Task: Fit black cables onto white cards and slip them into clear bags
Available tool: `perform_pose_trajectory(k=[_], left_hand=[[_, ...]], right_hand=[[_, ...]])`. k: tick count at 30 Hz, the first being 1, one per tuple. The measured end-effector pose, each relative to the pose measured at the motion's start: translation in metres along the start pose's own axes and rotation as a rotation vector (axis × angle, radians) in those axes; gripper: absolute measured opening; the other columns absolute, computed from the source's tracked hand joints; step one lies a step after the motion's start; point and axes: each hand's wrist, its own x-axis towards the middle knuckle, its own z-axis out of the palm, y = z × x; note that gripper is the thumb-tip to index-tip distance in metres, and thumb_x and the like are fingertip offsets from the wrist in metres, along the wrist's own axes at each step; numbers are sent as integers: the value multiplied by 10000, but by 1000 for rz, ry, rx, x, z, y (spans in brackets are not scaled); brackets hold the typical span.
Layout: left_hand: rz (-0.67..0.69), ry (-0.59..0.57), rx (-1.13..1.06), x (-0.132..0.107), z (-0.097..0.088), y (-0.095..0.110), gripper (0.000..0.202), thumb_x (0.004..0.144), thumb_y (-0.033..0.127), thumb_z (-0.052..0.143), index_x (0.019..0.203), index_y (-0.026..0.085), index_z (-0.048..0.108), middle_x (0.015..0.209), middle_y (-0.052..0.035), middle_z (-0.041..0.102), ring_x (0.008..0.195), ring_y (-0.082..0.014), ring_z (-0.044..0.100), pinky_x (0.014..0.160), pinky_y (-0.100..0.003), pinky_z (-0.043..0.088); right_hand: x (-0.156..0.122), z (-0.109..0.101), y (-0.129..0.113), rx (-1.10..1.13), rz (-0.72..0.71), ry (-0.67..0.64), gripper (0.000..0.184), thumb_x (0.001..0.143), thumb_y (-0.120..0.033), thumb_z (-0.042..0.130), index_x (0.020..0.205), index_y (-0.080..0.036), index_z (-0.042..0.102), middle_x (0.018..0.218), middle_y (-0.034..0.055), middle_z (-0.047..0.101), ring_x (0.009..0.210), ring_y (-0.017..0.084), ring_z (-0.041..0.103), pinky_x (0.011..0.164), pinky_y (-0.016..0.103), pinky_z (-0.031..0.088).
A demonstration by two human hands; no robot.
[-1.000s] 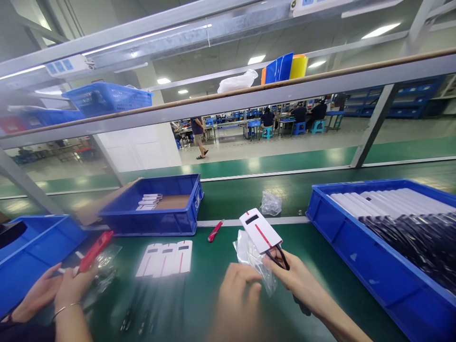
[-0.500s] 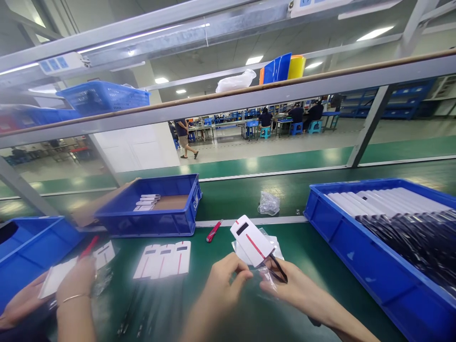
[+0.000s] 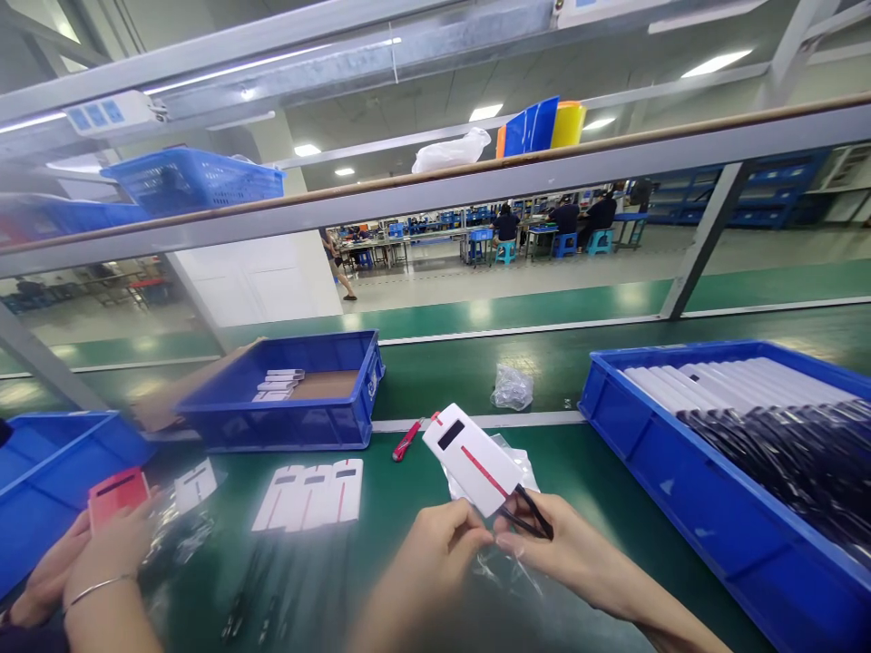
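Device [image 3: 471, 461] and bag [image 3: 512, 573] between both hands

The device is above the green counter [image 3: 398, 517], in front of the person, tilted with its dark window and red stripe facing up. The right hand [image 3: 564, 542] pinches its black cable [image 3: 534, 515] close to the lower end, and the thumb touches the clear bag. The left hand [image 3: 442, 544] has thumb and forefinger pressed together, pinching the bag's edge just below the device's near corner. A white piece [image 3: 528, 469], partly hidden, shows behind the device.

Three more devices [image 3: 313, 497] lie side by side on the counter to the left, their cables running toward the person. A red knife [image 3: 406, 442] lies between them and the held device, and crumpled plastic [image 3: 513, 388] sits farther back. The right bin [image 3: 670, 494] holds a packed row of white devices with black cables; the left bin [image 3: 272, 431] has a few white pieces on brown board. At far left, a co-worker's hands [image 3: 112, 549] hold a red case [image 3: 119, 497].
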Motion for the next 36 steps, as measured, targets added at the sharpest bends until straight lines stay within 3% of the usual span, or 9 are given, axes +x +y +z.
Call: perform_pose_trajectory(k=[6,9,12,16,24,30,36], left_hand=[[-43,1,-41,-5,-5,2,206,926,234,531,726,185,540,621,38,494,601,-119,432,589,-233,298],[-74,-23,-63,-6,-6,2,208,926,250,527,729,184,541,617,37,488,594,-119,426,580,-241,289],[-97,-63,-95,-5,-5,3,203,920,256,532,731,182,542,614,40,488,587,-115,417,572,-243,282],[-109,-82,-133,-3,-3,5,223,907,277,558,710,176,533,623,37,494,602,-115,419,576,-241,286],[-184,-78,-186,-4,-1,-3,214,872,307,610,716,174,549,596,48,467,582,-110,392,560,-242,279],[-193,-91,-237,-3,2,1,174,813,262,675,713,164,572,632,43,499,601,-103,383,568,-230,280],[-167,-145,-377,-3,2,6,217,801,264,697,688,161,541,625,53,454,612,-96,355,581,-217,275]], right_hand=[[-4,-6,-4,-11,34,130,202,793,-388,731,812,-210,640,815,3,629,794,193,620,738,281,531],[-7,-4,-6,-11,43,164,216,746,-386,755,849,-217,668,863,20,663,805,205,636,725,283,545],[-10,3,-7,15,61,163,294,710,-424,770,901,-217,687,921,44,689,848,229,651,734,297,555],[-10,5,-9,30,77,123,321,692,-481,793,790,-214,646,801,17,645,821,223,636,768,309,552],[-8,-6,-9,-25,83,117,372,743,-469,773,672,-226,500,655,-51,471,606,124,479,570,227,485],[-12,-2,-7,10,53,74,276,759,-430,747,887,-213,636,879,25,622,821,202,602,710,280,535],[-15,-6,-3,21,47,-5,266,767,-421,741,811,-201,597,796,-3,571,783,192,582,751,316,537]])
